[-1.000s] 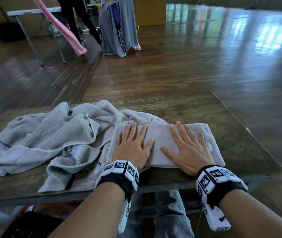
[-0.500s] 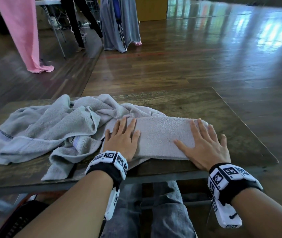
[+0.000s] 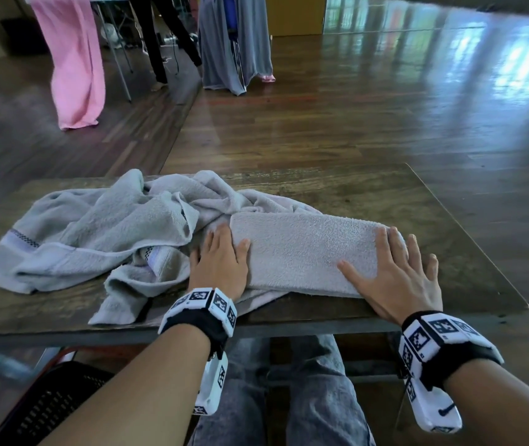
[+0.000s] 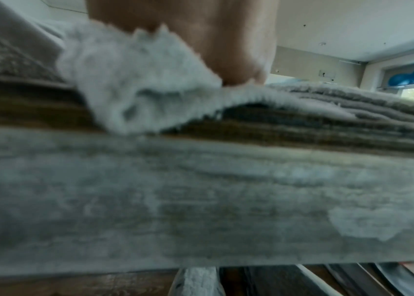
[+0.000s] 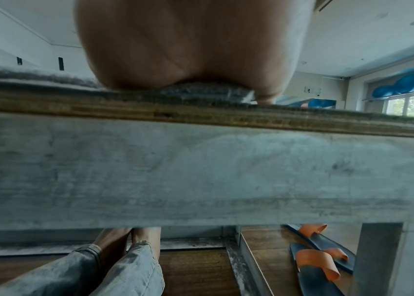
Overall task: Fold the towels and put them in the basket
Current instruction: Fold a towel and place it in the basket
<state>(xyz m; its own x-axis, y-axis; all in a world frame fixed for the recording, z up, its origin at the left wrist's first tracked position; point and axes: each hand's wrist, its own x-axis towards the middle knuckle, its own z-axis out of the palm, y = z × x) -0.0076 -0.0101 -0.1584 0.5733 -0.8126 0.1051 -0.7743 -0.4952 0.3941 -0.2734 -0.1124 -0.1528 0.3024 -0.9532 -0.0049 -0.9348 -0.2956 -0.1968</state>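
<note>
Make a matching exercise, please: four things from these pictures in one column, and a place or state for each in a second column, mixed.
1. folded towel
2. crumpled towel
3. pink cloth
4. black basket

a. hanging down to the floor, far left
b. in a loose heap on the table's left part
c. below the table edge, lower left
d. flat under both hands

Pairs: 1-d, 2-b, 3-a, 4-c
</note>
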